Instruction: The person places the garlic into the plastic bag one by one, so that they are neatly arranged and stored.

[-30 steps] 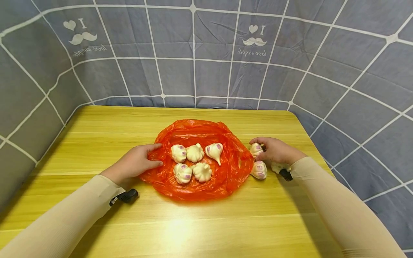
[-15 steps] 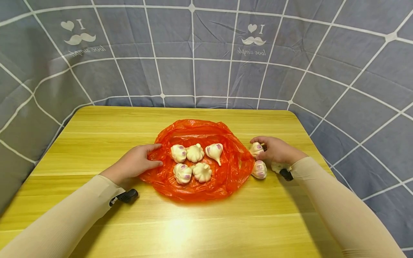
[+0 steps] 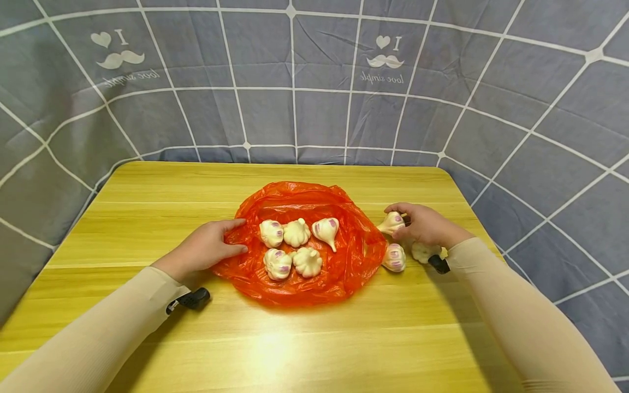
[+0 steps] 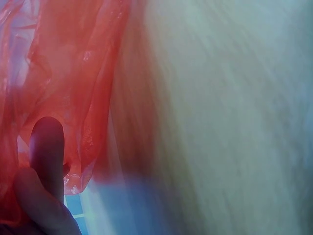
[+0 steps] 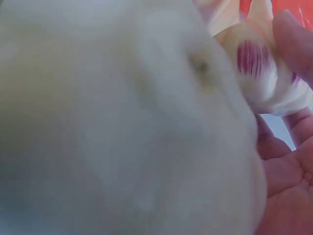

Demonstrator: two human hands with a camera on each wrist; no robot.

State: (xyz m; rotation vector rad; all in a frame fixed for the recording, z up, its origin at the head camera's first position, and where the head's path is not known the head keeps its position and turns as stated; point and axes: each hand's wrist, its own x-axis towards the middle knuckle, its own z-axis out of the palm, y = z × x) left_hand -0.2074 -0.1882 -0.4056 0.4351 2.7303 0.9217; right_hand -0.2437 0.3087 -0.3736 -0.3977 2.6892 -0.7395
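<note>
A thin red plastic bag (image 3: 344, 278) lies spread open on the wooden table, with several white garlic bulbs (image 3: 308, 262) inside. My left hand (image 3: 208, 246) grips the bag's left edge between thumb and fingers; some fingers are hidden by the plastic. Past the bag's right edge, my right hand (image 3: 425, 225) holds a garlic bulb (image 3: 391, 223) with its stem pointing left at the bag. The right wrist view shows my thumb on this purple-streaked bulb (image 5: 252, 61) and fingers beneath it. Another bulb (image 3: 395, 257) sits just below, touching or nearly touching the bag.
One more garlic bulb (image 3: 423, 252) lies under my right wrist, partly covered by the black wrist camera (image 3: 439, 264). It fills much of the right wrist view, blurred. A grey checked cloth (image 3: 319, 120) hangs behind and beside the table (image 3: 314, 349).
My right hand has shifted slightly right and up, and the bulb in it has turned so its stem points left. The left hand and bag have stayed put.
</note>
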